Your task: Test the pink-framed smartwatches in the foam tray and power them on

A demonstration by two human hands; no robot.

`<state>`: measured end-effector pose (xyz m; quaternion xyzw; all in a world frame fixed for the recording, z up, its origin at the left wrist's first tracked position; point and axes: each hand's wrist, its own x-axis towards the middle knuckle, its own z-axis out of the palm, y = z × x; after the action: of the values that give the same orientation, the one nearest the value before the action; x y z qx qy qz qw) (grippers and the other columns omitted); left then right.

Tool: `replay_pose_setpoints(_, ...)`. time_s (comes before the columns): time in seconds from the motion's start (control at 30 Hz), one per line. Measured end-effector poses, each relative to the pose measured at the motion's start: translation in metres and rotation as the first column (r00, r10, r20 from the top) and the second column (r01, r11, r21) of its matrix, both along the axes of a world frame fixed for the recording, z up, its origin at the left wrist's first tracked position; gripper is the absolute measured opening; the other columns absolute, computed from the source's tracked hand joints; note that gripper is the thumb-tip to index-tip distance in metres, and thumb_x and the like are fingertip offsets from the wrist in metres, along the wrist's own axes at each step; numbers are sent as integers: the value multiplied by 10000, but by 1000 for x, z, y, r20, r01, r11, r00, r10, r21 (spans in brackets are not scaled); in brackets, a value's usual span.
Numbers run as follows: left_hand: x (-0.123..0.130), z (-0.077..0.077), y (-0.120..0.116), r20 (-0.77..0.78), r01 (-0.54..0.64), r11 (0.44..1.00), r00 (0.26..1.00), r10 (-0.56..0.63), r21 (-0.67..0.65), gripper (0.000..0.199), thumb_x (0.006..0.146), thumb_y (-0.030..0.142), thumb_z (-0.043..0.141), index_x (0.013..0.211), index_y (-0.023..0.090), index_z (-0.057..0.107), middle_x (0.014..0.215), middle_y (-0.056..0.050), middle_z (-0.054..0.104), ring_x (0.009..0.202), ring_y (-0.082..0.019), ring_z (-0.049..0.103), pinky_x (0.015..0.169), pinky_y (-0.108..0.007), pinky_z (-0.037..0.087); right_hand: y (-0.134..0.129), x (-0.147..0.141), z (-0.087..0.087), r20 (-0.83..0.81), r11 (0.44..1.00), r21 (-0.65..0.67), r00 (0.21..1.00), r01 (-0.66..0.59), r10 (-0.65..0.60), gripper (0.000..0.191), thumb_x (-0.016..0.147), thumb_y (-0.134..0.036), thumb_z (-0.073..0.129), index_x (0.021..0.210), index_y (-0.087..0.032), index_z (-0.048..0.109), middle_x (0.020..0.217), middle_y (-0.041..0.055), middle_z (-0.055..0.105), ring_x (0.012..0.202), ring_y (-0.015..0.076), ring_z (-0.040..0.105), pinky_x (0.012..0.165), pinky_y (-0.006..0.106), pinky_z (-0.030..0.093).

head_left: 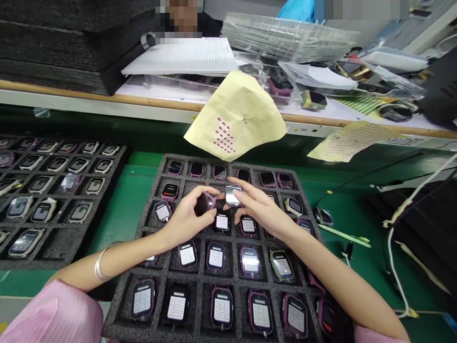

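My left hand (187, 212) is closed on a smartwatch with a purple rim (204, 205), its dark face tilted sideways. Close beside it, my right hand (259, 207) grips a second smartwatch (233, 195), whose surface shines with glare. Both hands hover over the upper middle of a black foam tray (166, 278) divided into square pockets. Several smartwatches lie in it, many with lit white grid screens, such as a purple one (216, 256) and a green-rimmed one (282, 265). My hands and forearms hide some pockets.
Another foam tray (60, 241) with pale-rimmed watches lies at left on the green mat (141, 183). A shelf (150, 102) above carries papers, plastic trays and black foam blocks (53, 52). Yellow sheets (243, 114) hang from its edge. Cables (392, 257) and a green stick-like tool (344, 236) are at right.
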<state>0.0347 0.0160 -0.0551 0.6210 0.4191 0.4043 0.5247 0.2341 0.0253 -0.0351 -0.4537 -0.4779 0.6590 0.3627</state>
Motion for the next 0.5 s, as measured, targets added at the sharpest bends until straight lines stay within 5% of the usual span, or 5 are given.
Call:
replay_pose_setpoints(0.13, 1, 1, 1, 7, -49, 999, 999, 50, -11, 351, 781, 143, 591, 1125, 184, 539, 933, -25, 618, 854, -173, 600, 749, -292, 482, -3, 3, 2, -129, 994, -44, 987, -98, 91, 550, 899, -285, 605, 1412, -228, 415, 1211, 100, 652, 1010, 214, 656, 792, 357, 568)
replay_pose_setpoints(0.3, 1, 0, 3, 30, -61, 998, 998, 61, -6, 353, 782, 151, 607, 1129, 187, 554, 941, -31, 614, 790, -157, 598, 704, -279, 484, 0, 7, 1, -106, 987, 60, 982, -149, 154, 452, 844, -286, 688, 1281, -247, 583, 1165, 79, 682, 1034, 213, 652, 922, 395, 506)
replay_pose_setpoints(0.5, 1, -1, 3, 73, -54, 999, 996, 54, 0, 379, 771, 168, 631, 1146, 197, 580, 853, -20, 625, 756, -163, 614, 694, -287, 505, 0, 10, 5, -89, 988, 96, 987, -123, 132, 322, 716, -186, 796, 1024, -258, 734, 998, 20, 724, 937, 156, 662, 871, 278, 506)
